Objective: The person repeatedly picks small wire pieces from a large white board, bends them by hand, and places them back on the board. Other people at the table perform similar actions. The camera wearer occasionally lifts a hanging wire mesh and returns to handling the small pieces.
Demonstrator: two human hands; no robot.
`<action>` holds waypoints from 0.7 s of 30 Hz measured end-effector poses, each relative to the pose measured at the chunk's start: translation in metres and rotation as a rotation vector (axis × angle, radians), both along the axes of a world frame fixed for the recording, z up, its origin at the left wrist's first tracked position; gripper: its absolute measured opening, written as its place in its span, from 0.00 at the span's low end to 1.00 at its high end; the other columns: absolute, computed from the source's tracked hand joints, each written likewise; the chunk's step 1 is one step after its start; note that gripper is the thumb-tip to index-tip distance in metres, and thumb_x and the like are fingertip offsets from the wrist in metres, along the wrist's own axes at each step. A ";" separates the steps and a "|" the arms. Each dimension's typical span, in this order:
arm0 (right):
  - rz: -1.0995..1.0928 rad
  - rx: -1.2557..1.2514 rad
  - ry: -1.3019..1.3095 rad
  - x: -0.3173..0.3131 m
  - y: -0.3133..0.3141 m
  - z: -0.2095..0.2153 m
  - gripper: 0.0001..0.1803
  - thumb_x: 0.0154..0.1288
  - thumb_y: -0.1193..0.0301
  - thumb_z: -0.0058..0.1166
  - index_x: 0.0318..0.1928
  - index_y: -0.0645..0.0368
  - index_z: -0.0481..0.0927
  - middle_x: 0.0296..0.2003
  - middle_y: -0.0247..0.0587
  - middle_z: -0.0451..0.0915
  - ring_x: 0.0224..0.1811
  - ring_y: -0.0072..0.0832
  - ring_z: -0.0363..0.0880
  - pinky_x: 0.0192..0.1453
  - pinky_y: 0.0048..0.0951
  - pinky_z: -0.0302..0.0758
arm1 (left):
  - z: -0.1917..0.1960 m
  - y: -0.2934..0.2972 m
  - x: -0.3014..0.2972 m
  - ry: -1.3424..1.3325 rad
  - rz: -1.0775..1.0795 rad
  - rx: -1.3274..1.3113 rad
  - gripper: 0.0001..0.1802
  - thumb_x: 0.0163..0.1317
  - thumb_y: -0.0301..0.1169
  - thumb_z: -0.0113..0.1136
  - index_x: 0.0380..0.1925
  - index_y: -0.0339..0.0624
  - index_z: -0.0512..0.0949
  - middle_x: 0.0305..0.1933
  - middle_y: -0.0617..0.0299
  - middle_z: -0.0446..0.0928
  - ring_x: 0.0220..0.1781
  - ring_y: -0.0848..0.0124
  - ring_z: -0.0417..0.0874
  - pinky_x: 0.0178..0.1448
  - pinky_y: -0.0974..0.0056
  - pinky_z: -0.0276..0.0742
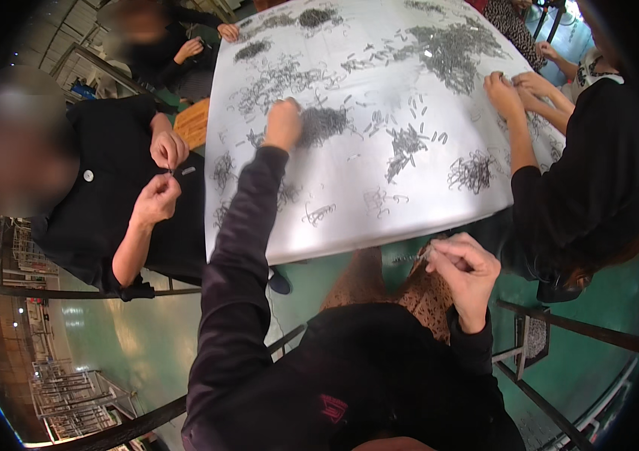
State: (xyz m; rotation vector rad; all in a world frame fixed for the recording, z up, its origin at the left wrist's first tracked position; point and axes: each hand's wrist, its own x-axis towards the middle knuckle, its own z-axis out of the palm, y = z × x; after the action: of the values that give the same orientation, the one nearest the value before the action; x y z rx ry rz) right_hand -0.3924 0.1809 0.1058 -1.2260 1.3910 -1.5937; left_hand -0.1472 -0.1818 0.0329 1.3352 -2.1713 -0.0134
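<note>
Over the white table [297,233], at the near edge of a dark pile of small parts [325,126], your left hand [284,126] is set down with the fingers curled inward. Fingertips hidden; cannot tell whether they pinch a part.

Off the near edge of the table, above your lap, your right hand [466,269] has thumb and forefinger pressed together on a thin grey piece [408,259]. Its free end points left, toward your knees; exact form too small to read.

Table surface: loose hooked parts [278,84] lie scattered beyond your left hand. Right of the dark pile is a cluster of elongated parts [406,146]; nearer the right edge, a tangle of thin curved parts [472,171]. A broad grey heap [455,56] lies toward the far right.

At your left, 1 co-worker [101,173] brings 2 hands together, fingertips meeting, beside the table. At your right, another person [582,165] has hands over the table edge. Green floor [161,331] below.
</note>
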 end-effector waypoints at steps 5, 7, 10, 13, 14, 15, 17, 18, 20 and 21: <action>-0.018 -0.009 -0.082 0.001 -0.003 0.001 0.08 0.53 0.89 0.59 0.34 0.69 0.84 0.29 0.37 0.81 0.28 0.18 0.80 0.30 0.15 0.73 | -0.034 0.090 -0.108 -0.011 -0.611 0.289 0.10 0.53 0.24 0.61 0.37 0.40 0.82 0.39 0.53 0.83 0.42 0.55 0.82 0.50 0.56 0.76; -0.013 0.036 -0.080 0.002 -0.003 -0.004 0.08 0.54 0.89 0.59 0.36 0.69 0.84 0.30 0.37 0.80 0.29 0.18 0.80 0.32 0.15 0.74 | -0.056 0.123 -0.145 0.086 -0.652 0.426 0.08 0.57 0.28 0.60 0.34 0.36 0.82 0.35 0.44 0.81 0.40 0.49 0.82 0.47 0.53 0.76; -0.006 0.038 -0.141 0.001 -0.005 -0.013 0.09 0.56 0.88 0.58 0.38 0.68 0.83 0.32 0.38 0.80 0.28 0.18 0.79 0.31 0.15 0.73 | -0.077 0.131 -0.167 0.045 -0.682 0.460 0.09 0.57 0.29 0.60 0.35 0.37 0.82 0.36 0.44 0.81 0.40 0.50 0.82 0.47 0.54 0.76; -0.027 0.014 -0.096 -0.003 -0.007 -0.014 0.08 0.57 0.88 0.58 0.37 0.69 0.83 0.32 0.37 0.80 0.27 0.17 0.78 0.29 0.15 0.71 | -0.081 0.099 -0.154 0.079 -0.484 0.318 0.09 0.57 0.29 0.58 0.36 0.40 0.83 0.36 0.47 0.82 0.39 0.53 0.83 0.46 0.54 0.77; -0.035 0.017 -0.096 -0.003 -0.009 -0.013 0.08 0.56 0.88 0.58 0.37 0.69 0.83 0.31 0.37 0.80 0.27 0.17 0.79 0.29 0.15 0.71 | -0.078 0.079 -0.143 0.076 -0.440 0.215 0.10 0.56 0.29 0.58 0.37 0.41 0.83 0.36 0.48 0.82 0.39 0.53 0.83 0.47 0.55 0.77; -0.047 0.024 -0.096 -0.005 -0.010 -0.011 0.08 0.56 0.88 0.58 0.37 0.69 0.82 0.31 0.37 0.80 0.27 0.17 0.79 0.29 0.15 0.71 | -0.075 0.058 -0.130 -0.023 -0.343 0.086 0.11 0.55 0.27 0.58 0.38 0.44 0.84 0.35 0.50 0.82 0.39 0.55 0.83 0.48 0.55 0.77; -0.065 0.061 -0.060 -0.007 -0.011 -0.008 0.07 0.57 0.88 0.58 0.37 0.70 0.82 0.31 0.38 0.79 0.28 0.18 0.79 0.30 0.15 0.71 | -0.075 0.028 -0.106 -0.319 -0.221 0.009 0.13 0.53 0.22 0.56 0.37 0.47 0.84 0.37 0.52 0.81 0.45 0.53 0.81 0.49 0.54 0.77; -0.054 0.079 0.001 -0.010 -0.010 -0.007 0.08 0.57 0.88 0.57 0.38 0.70 0.82 0.31 0.37 0.80 0.28 0.18 0.79 0.31 0.16 0.72 | -0.077 0.019 -0.094 -0.342 -0.231 0.040 0.12 0.55 0.23 0.54 0.38 0.46 0.82 0.39 0.53 0.79 0.46 0.53 0.80 0.50 0.53 0.78; -0.055 0.054 -0.082 -0.011 -0.012 -0.010 0.09 0.57 0.88 0.57 0.40 0.71 0.82 0.33 0.37 0.80 0.29 0.19 0.80 0.33 0.16 0.74 | -0.085 0.011 -0.078 -0.344 -0.321 -0.063 0.07 0.55 0.23 0.54 0.32 0.40 0.81 0.40 0.53 0.80 0.46 0.55 0.80 0.47 0.53 0.80; -0.067 0.043 -0.116 -0.013 -0.012 -0.011 0.10 0.58 0.88 0.57 0.41 0.71 0.82 0.34 0.38 0.81 0.29 0.20 0.80 0.34 0.17 0.75 | -0.088 0.010 -0.074 -0.380 -0.332 -0.093 0.06 0.56 0.23 0.53 0.31 0.38 0.80 0.40 0.53 0.80 0.48 0.55 0.80 0.47 0.52 0.80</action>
State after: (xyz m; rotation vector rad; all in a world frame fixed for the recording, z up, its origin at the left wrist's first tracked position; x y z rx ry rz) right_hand -0.4051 0.1687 0.0950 -1.0549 1.3976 -1.6447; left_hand -0.2216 -0.1718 -0.0548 0.9716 -2.6565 0.2258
